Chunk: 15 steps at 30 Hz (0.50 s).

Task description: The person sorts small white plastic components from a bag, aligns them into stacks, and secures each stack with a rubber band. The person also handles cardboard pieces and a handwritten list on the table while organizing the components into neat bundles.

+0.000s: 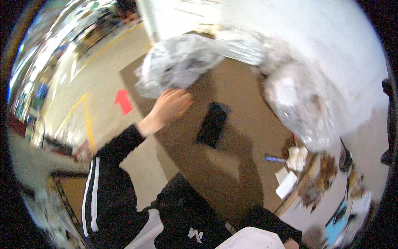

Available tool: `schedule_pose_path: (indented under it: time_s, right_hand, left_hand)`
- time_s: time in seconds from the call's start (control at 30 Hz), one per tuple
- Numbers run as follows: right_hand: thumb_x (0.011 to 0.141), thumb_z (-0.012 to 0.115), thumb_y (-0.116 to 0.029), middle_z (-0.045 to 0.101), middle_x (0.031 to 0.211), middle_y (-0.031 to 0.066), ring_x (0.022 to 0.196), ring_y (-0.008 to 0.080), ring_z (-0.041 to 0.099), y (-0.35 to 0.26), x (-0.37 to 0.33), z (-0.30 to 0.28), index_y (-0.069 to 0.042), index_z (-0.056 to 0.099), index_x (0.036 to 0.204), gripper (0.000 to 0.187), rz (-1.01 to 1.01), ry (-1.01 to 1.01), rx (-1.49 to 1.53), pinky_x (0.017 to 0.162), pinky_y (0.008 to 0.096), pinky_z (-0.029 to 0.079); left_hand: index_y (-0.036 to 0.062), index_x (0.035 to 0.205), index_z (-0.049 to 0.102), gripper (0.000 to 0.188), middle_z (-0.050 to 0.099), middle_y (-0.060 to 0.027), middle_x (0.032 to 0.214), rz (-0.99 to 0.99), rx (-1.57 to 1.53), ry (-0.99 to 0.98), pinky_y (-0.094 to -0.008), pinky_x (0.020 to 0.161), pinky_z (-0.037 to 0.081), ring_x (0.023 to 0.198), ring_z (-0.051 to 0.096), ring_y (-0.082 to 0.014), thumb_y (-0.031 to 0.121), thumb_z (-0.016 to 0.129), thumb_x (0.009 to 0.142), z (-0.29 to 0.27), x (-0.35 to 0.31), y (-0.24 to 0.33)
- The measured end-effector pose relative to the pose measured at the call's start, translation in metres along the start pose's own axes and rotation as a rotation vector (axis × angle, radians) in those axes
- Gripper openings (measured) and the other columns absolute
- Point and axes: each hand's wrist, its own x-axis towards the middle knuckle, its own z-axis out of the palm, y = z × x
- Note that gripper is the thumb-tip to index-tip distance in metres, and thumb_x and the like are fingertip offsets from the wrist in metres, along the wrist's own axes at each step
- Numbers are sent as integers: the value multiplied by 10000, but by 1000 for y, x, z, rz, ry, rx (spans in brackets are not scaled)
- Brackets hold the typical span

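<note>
My left hand (pixel 173 104) is over the left side of a brown tabletop (pixel 244 95), at the near edge of a clear plastic bag (pixel 178 62). Its fingers are curled and blurred, and what they grip, if anything, is hidden. A dark rectangular object like a phone (pixel 212 125) lies on the tabletop to the right of this hand. Only a small part of my right hand (pixel 291 244) shows at the lower edge, with its fingers out of sight. Beside it is a white ribbed object (pixel 253 240), cut off by the frame; I cannot tell whether the hand holds it.
More filled plastic bags (pixel 306 103) line the right side against a white wall (pixel 344 54). A blue pen (pixel 275 159), crumpled white paper (pixel 297 158) and a small white item (pixel 286 186) lie at the right edge. A red arrow (pixel 123 102) marks the floor at left.
</note>
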Motion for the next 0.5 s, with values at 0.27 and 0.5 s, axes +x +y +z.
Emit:
schedule_pose_path:
  time_s: [0.27,0.5]
  right_hand:
    - [923,465,-120,692,1065,159,927,251,672,-41,-2,15,-25,691,1044,274,-232,99,-40,855,384,513]
    - [925,454,-116,692,1069,159,930,254,673,-101,-18,15,-26,692,1051,284,-555,60,-20,864,384,515]
  left_hand:
    - [50,1169,596,380,589,-156,1184,-362,-111,356,-449,970,425,1108,548,-372,111,703,809,62,-25,38]
    - [143,1216,644,422,520,-144,1356,90,-570,11,-487,1067,349,1271,465,-356,203,720,805,37,-5,126]
